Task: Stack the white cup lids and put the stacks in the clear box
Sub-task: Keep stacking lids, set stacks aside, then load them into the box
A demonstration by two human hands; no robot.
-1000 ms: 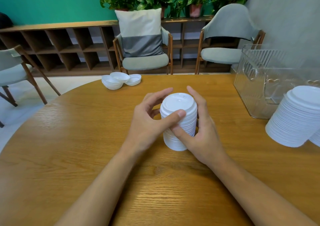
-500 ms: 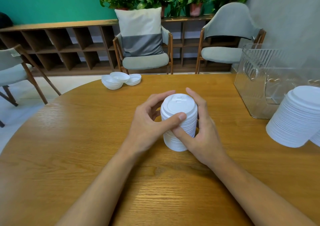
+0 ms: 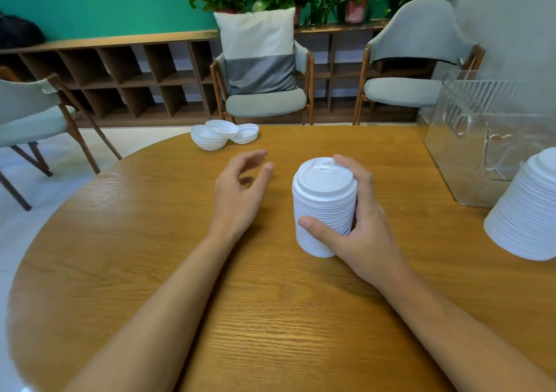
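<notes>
Right hand: your right hand [image 3: 358,229] grips the stack of white cup lids [image 3: 323,208], thumb low on the front and fingers round the far side.
Left hand: your left hand [image 3: 240,193] is loose and holds nothing, just left of the stack and not touching it.
Stack: upright on the wooden table [image 3: 150,256], about mid-table.
Clear box: the clear box [image 3: 481,138] sits far right, well apart from your stack.
Other lids: a taller lid stack [image 3: 529,211] stands in front of the box, and a few loose lids [image 3: 224,134] lie at the far edge.

Right hand [image 3: 365,229] grips the lid stack [image 3: 323,208] on the worktop [image 3: 150,241]; left hand [image 3: 240,190] hovers beside it, fingers relaxed
</notes>
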